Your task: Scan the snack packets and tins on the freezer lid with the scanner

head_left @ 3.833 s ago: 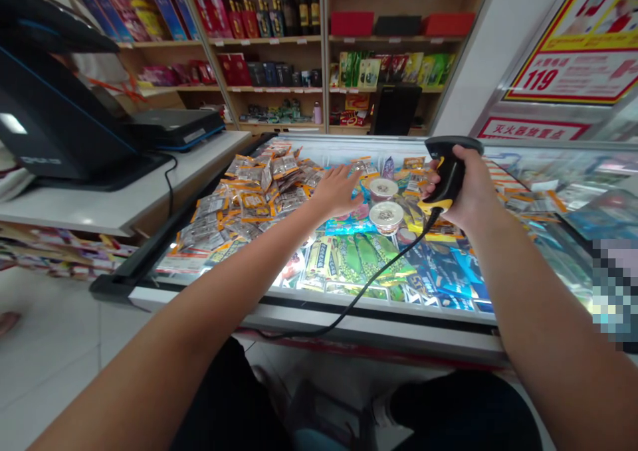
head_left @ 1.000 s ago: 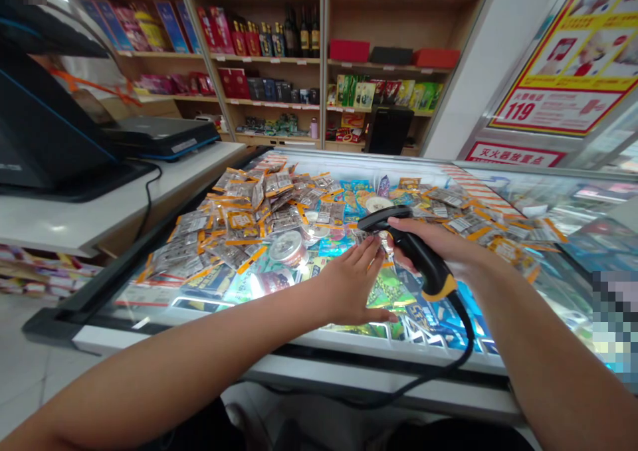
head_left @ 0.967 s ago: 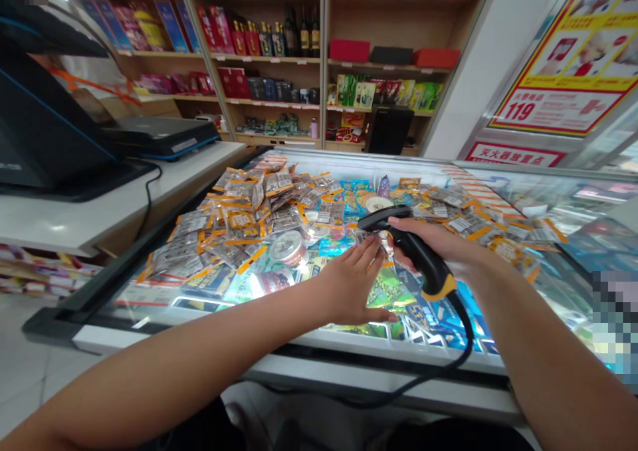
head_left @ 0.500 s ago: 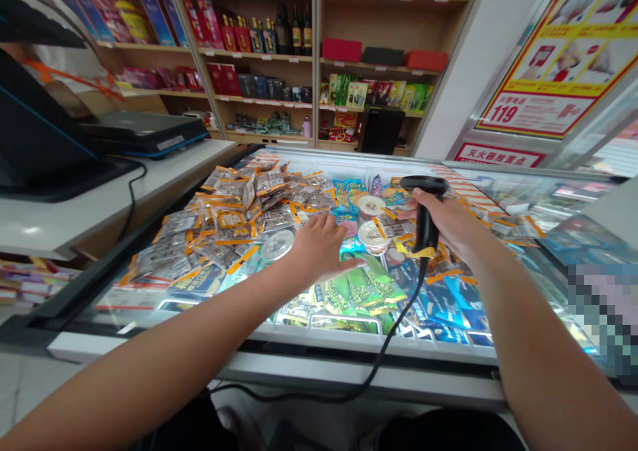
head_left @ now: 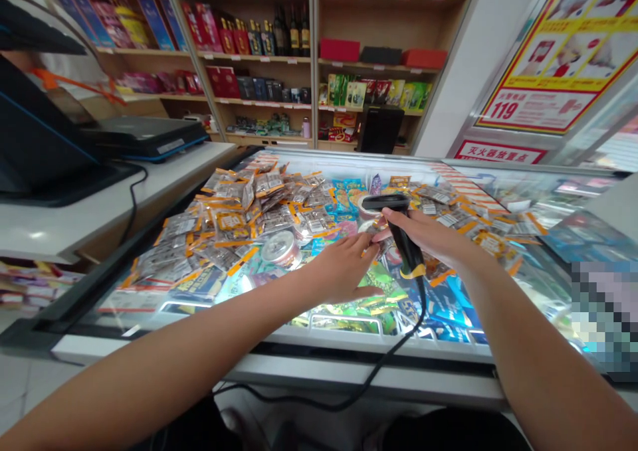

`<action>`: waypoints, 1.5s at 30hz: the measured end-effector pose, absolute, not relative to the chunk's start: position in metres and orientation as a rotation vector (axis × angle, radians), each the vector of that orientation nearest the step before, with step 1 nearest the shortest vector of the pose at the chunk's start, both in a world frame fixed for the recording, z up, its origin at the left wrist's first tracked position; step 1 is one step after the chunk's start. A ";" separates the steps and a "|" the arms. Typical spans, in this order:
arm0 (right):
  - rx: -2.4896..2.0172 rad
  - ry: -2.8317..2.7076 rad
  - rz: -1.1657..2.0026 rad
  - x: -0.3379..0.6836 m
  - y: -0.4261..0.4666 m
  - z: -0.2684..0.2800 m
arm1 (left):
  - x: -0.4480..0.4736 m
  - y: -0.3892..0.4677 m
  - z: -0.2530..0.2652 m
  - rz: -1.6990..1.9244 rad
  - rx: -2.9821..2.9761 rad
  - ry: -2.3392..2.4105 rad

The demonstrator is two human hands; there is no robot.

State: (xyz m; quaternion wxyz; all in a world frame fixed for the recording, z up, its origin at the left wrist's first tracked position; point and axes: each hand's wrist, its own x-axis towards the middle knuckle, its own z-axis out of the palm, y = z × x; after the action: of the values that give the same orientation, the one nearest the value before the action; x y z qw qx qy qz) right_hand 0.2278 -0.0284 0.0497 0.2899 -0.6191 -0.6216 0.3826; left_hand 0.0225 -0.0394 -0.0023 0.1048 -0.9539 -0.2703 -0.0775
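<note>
My right hand [head_left: 431, 233] is wrapped round the handle of a black barcode scanner [head_left: 407, 246] with a yellow end and a trailing cord. The scanner's head lies above the middle of the glass-topped freezer, partly covering the white-lidded tubs [head_left: 363, 205]. Just left of the scanner, my left hand [head_left: 346, 265] reaches palm down, fingers stretched out and thumb apart. Its fingertips are close to the scanner and the nearer tub; whether they touch is unclear. Beneath it lie green snack packets [head_left: 381, 285]. Another clear-lidded tub [head_left: 280, 246] stands left of my left hand.
Orange-edged snack packets [head_left: 232, 222] are heaped on the left of the freezer, with more packets [head_left: 491, 242] on the right. A counter [head_left: 44, 222] with a scale [head_left: 149, 132] stands at the left. Shelves [head_left: 259, 57] of boxes and bottles line the back.
My left hand has moved right, uncovering more of the clear-lidded tub. My right hand has brought the scanner left and slightly down, closer to my left hand, hiding more of the middle tubs.
</note>
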 end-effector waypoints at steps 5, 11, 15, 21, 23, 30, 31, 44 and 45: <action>-1.637 -1.503 1.085 0.232 -0.025 0.049 | 0.026 -0.063 0.002 -0.145 -2.823 -0.993; -1.687 -1.351 1.444 0.236 -0.033 0.056 | 0.026 -0.054 -0.001 -0.029 -2.799 -1.257; -1.676 -1.385 1.527 0.234 -0.035 0.056 | 0.022 -0.037 -0.007 -0.012 -2.691 -1.418; -1.605 -1.319 1.580 0.225 -0.037 0.061 | 0.020 -0.032 -0.007 -0.029 -2.706 -1.413; -1.607 -1.315 1.585 0.224 -0.039 0.062 | 0.021 -0.032 -0.005 -0.002 -2.706 -1.426; -1.596 -1.240 1.586 0.225 -0.039 0.064 | 0.022 -0.034 -0.002 0.047 -2.686 -1.424; -1.585 -1.220 1.556 0.225 -0.038 0.064 | 0.023 -0.034 -0.001 0.043 -2.662 -1.433; -1.362 -0.923 1.168 0.243 -0.020 0.069 | 0.033 -0.012 -0.002 -0.308 -2.584 -1.191; -1.362 -0.937 1.150 0.244 -0.019 0.068 | 0.042 -0.007 -0.004 -0.332 -2.636 -1.153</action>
State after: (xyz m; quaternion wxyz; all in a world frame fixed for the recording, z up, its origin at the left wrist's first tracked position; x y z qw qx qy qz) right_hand 0.2442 -0.0186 0.0675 0.5345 -0.5715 -0.3935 0.4827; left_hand 0.0419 -0.0074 -0.0038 0.1222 -0.9033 -0.3951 -0.1137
